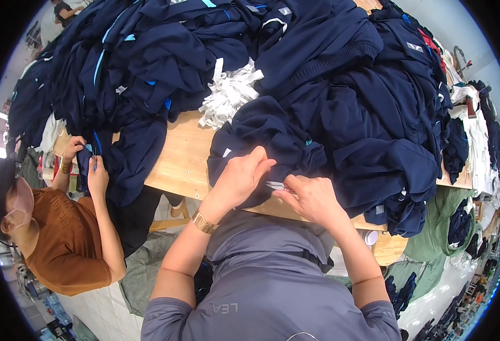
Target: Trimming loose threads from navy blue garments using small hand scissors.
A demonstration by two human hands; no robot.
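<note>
A great heap of navy garments (329,74) covers most of the wooden tabletop (181,165), spilling over its far and right edges. Only a strip of bare wood shows at the near side. As a judgement, the work is far from finished: the mound is large, and no sorted or finished stack can be told apart from the rest.

Among the heap lies a bundle of white fabric strips (230,94), loose and tangled, well apart from the hands.

At the near edge of the tabletop sits the navy garment (272,139) being handled, bunched up just in front of the person. The left hand (239,177) is partly closed, fingers curled down and pinching a fold of the cloth. The right hand (312,198) is likewise mostly closed, and seems to hold a small pale, shiny item (275,185) between thumb and fingers, right against the cloth. What it is cannot be told.

To the left, a co-worker in a brown top (68,244) holds the hem of another navy piece (127,156) with both hands, at the tabletop's left corner.
</note>
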